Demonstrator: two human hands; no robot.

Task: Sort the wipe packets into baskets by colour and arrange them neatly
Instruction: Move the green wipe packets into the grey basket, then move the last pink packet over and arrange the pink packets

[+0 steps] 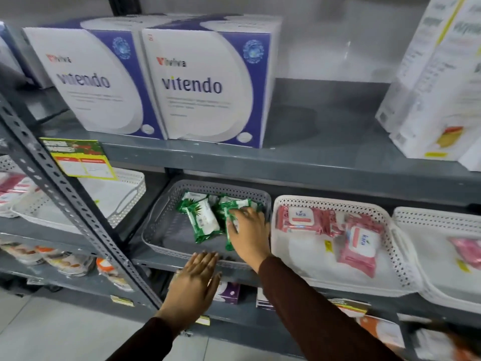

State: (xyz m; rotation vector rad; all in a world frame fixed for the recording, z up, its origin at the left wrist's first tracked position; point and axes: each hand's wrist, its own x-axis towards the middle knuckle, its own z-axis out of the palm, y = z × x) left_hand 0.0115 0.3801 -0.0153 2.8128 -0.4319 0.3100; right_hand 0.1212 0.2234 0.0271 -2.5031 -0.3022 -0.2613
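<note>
A grey perforated basket (156, 227) on the middle shelf holds several green wipe packets (204, 220). My right hand (248, 234) reaches into it and lies on one green packet (230, 230), fingers curled around its edge. Below the basket's front rim hovers my left hand (195, 285), flat, fingers together, holding nothing. To the right, a white basket (390, 251) contains pink Kara wipe packets (360, 246). Another white basket (416, 220) at the far right holds a pink packet (466, 246). An empty-looking white basket (130, 194) stands to the left.
The slotted grey shelf upright (67, 204) crosses diagonally at left. Two white-and-purple Vitendo boxes (203, 82) stand on the upper shelf, white cartons (429, 100) at upper right. A yellow price tag (78, 160) hangs on the shelf edge. Lower shelves carry more packets.
</note>
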